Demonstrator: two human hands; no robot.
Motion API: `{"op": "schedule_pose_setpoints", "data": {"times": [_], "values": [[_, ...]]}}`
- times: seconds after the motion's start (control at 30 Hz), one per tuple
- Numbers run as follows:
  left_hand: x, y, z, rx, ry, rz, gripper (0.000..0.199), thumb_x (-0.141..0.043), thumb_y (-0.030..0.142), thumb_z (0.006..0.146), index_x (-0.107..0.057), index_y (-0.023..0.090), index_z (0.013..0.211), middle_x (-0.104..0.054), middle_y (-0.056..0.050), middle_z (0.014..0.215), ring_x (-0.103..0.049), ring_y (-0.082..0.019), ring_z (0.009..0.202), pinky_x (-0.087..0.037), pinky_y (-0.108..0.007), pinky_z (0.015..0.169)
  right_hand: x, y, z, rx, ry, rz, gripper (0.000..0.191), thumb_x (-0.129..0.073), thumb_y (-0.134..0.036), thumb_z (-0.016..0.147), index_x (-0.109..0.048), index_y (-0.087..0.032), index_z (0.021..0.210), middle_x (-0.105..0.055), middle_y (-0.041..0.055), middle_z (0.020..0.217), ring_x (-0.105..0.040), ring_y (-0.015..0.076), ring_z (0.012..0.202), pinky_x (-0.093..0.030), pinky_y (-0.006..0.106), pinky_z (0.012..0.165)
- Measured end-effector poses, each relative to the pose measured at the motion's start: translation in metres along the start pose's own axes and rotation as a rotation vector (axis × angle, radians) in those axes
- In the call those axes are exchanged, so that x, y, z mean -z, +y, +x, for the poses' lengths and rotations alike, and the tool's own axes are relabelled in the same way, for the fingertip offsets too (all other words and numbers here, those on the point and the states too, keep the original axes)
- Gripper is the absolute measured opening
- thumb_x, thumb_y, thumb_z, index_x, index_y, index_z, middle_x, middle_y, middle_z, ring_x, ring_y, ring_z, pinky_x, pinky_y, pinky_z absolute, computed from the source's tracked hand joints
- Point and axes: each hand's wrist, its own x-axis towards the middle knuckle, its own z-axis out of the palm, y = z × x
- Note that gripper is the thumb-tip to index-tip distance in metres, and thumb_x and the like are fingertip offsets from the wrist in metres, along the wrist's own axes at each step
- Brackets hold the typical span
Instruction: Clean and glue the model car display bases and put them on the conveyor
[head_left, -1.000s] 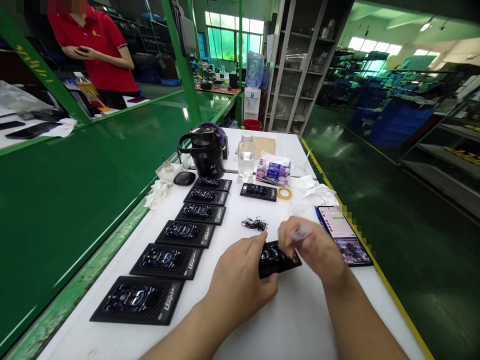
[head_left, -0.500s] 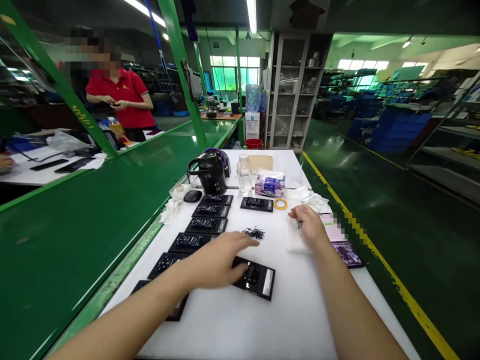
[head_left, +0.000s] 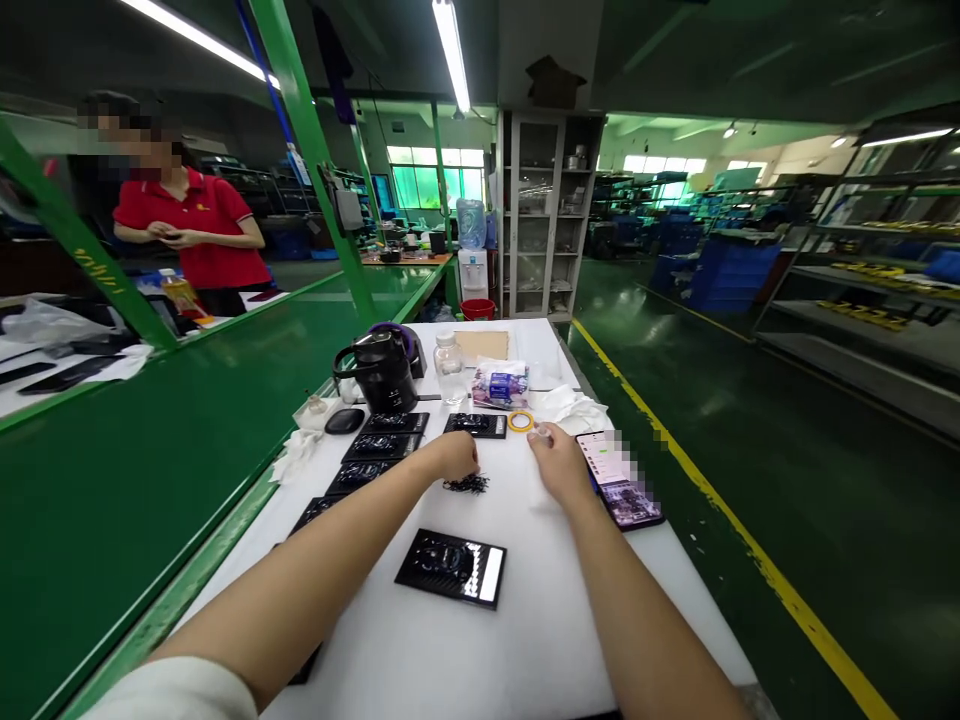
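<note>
**Left hand moves from plate to strips**

The left hand point(head_left: 463, 458), over the near plate half a second ago, has reached the strips point(head_left: 466, 484). Its fingertips are bunched together at the pile; whether they grip a strip cannot be told. The near plate point(head_left: 451, 568) now lies uncovered on the white table point(head_left: 525, 630), nearer the person than the strips. The right hand point(head_left: 561, 465) still pinches a small clear piece point(head_left: 541, 431), just beside the tape point(head_left: 520, 421).

From the left, a matte black jug point(head_left: 384, 375) stands behind a row of plates point(head_left: 366, 474), partly hidden by the left forearm. The strips are thin, black and tangled. The near plate is rectangular, with a glossy raised car shape, woven-look surface and glare-whitened end. The tape is a flat yellow ring; the phone point(head_left: 626, 485) is slim, its screen lit.
</note>
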Motion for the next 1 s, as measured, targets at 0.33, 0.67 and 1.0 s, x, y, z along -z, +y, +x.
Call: {"op": "schedule_pose_setpoints", "data": {"times": [0.33,0.67,1.0], "values": [[0.002,-0.007,-0.045,-0.156,0.302,-0.19,0.018,-0.061,0.032,0.092,-0.066,0.015,0.094,-0.068,-0.004,0.09,-0.063,-0.02,0.088,-0.05,-0.038,0.084,0.002,-0.013,-0.014,0.231,0.274,0.067,0.06,-0.062,-0.035,0.079,-0.044,-0.016,0.134,-0.044,0.0185,0.138,-0.041,0.0297,0.131,-0.032,0.047,0.111],[-0.038,0.002,-0.161,-0.111,0.606,-1.256,0.029,-0.063,0.045,0.086,-0.068,0.018,0.095,-0.069,-0.006,0.101,-0.063,-0.019,0.094,-0.05,-0.032,0.086,-0.038,-0.058,-0.091,0.208,-0.496,0.445,0.02,-0.059,-0.037,0.087,-0.066,-0.018,0.085,-0.062,0.0015,0.068,-0.058,0.0164,0.061,-0.052,0.031,0.061],[-0.07,0.023,-0.14,-0.132,0.519,-1.978,0.032,-0.086,0.037,0.066,-0.073,0.015,0.085,-0.066,-0.004,0.081,-0.058,-0.013,0.066,-0.047,-0.029,0.065,-0.046,-0.057,-0.098,-0.109,-0.636,0.663,0.024,-0.077,-0.041,0.076,-0.07,-0.018,0.08,-0.064,0.0013,0.068,-0.058,0.0158,0.064,-0.05,0.03,0.065]]}}
